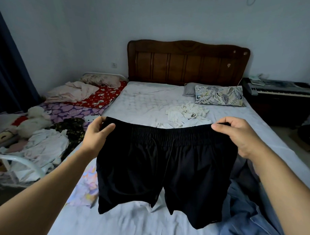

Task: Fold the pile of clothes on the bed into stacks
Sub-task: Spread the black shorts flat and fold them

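- A pair of black shorts (164, 172) hung spread out above the near half of the bed (142, 106), held up by the elastic waistband, both legs dangling free over the pale sheet.
- The left hand (97, 133) pinched the left end of the waistband, thumb on the front of the fabric and fingers curled behind it.
- The right hand (238, 136) gripped the right end of the waistband the same way, fingers curled over the top edge.
- A crumpled white garment (186, 115) lay on the bed beyond the shorts, near the middle of the mattress.
- A leaf-print pillow (219, 95) rested at the head of the bed, on its right side, with a grey pillow (189, 88) just beside it.
- Blue fabric (249, 219) lay bunched at the bed's near right corner, partly behind the shorts.
- A pale printed cloth (87, 187) lay on the bed's near left edge, touching the shorts' left leg in view.
- Left of the bed stood a smaller cot (19, 160) heaped with light clothes (46, 147) and a plush toy (34, 120).
- Right of the bed sat a keyboard (278, 90).
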Available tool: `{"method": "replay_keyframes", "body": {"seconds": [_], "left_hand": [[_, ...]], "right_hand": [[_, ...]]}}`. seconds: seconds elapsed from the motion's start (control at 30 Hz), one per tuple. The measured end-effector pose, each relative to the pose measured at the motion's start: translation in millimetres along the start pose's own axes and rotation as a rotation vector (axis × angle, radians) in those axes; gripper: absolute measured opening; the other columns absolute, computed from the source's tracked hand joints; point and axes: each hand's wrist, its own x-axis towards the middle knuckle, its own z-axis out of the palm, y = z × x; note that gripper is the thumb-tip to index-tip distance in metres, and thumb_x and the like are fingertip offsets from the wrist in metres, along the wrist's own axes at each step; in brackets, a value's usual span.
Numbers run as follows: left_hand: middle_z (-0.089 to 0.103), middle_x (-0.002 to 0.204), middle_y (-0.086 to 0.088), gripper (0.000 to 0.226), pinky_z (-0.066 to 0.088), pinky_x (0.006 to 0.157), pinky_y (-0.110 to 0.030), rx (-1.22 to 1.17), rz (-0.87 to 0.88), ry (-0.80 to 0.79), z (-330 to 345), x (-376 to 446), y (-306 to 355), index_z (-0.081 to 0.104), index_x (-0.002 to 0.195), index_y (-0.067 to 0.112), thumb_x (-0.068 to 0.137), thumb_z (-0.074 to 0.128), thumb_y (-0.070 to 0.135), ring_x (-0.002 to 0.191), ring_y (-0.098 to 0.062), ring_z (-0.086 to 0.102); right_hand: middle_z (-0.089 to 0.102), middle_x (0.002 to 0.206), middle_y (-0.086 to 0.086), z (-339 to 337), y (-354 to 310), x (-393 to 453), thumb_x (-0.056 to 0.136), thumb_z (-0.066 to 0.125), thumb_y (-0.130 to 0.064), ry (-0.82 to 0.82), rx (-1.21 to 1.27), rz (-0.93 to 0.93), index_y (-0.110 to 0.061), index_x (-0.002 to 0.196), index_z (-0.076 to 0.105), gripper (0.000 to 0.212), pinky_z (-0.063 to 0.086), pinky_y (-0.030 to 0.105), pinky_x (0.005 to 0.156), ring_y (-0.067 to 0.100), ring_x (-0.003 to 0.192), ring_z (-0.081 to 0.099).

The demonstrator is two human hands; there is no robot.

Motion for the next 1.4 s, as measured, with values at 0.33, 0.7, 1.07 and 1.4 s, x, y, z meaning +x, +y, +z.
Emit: {"method": "replay_keyframes", "body": {"seconds": [0.33,0.7,1.07,1.4], "left_hand": [[0.062,0.072,-0.002,0.015,0.050,0.053,-0.016,0.004,-0.108,-0.027,21.5,9.6,-37.7,0.059,0.082,0.018,0.088,0.063,0.004,0.055,-0.004,0.058],[0.061,0.076,0.001,0.014,0.043,0.054,-0.016,0.400,-0.509,-0.206,65.2,69.2,-235.9,0.058,0.093,0.015,0.085,0.065,0.007,0.066,-0.017,0.055],[0.046,0.139,-0.003,0.047,0.030,0.103,-0.026,0.716,-0.460,-0.320,111.2,101.5,-399.2,0.049,0.133,0.015,0.088,0.061,0.013,0.129,-0.020,0.041],[-0.039,0.142,0.007,0.069,-0.012,0.115,-0.040,1.308,-0.156,-1.023,134.5,30.3,-460.0,-0.027,0.134,0.043,0.092,0.024,0.063,0.136,-0.016,-0.032]], "right_hand": [[0.067,0.081,0.009,2.5,39.5,20.3,0.083,0.070,-0.012,-0.011,-0.077,0.209,-0.009,0.082,0.067,0.005,0.050,0.032,0.074,0.020,0.074,0.062],[0.062,0.081,-0.001,78.2,243.5,92.5,0.084,0.066,-0.008,-0.040,-0.610,0.465,-0.019,0.085,0.061,0.012,0.039,0.022,0.061,0.019,0.079,0.056],[0.059,0.116,0.007,154.8,385.4,121.4,0.087,0.062,-0.007,0.074,-0.590,0.455,-0.012,0.123,0.059,0.036,0.042,0.028,0.086,0.024,0.101,0.057],[0.008,0.158,0.007,212.1,469.9,76.2,0.091,0.056,-0.041,-0.413,-0.820,0.569,-0.030,0.149,0.019,0.070,0.026,0.043,0.111,0.033,0.141,0.015]]}}
